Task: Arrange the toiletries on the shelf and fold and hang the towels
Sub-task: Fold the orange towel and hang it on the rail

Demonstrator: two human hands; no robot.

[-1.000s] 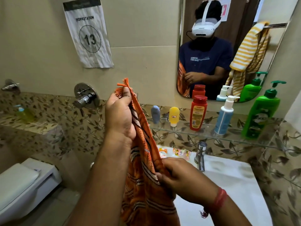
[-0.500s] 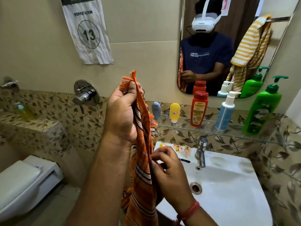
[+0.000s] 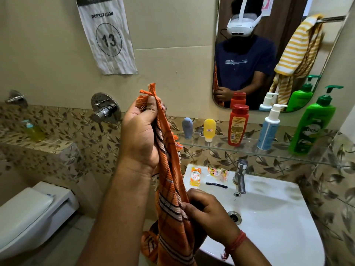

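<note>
An orange striped towel (image 3: 171, 191) hangs lengthwise in front of me. My left hand (image 3: 139, 135) grips its fringed top end, raised in front of the wall. Lower down, my right hand (image 3: 206, 214) pinches the towel's edge over the front left of the sink. On the glass shelf (image 3: 215, 145) stand a grey tube (image 3: 187, 128), a yellow tube (image 3: 209, 129), a red bottle (image 3: 238, 124), a blue pump bottle (image 3: 269, 129) and a green pump bottle (image 3: 312, 129). A yellow striped towel (image 3: 295, 52) shows in the mirror, hanging on a rail.
The white sink (image 3: 272, 217) with its tap (image 3: 240, 177) lies below the shelf; sachets (image 3: 195, 176) and a dark stick (image 3: 216, 185) rest on its back rim. A toilet (image 3: 28, 214) stands at lower left. A yellow bottle (image 3: 34, 131) sits on the tiled ledge.
My right hand slid up the towel's edge, then back down to a lower pinch. My left hand keeps hold of the top end. The view shifted slightly.
</note>
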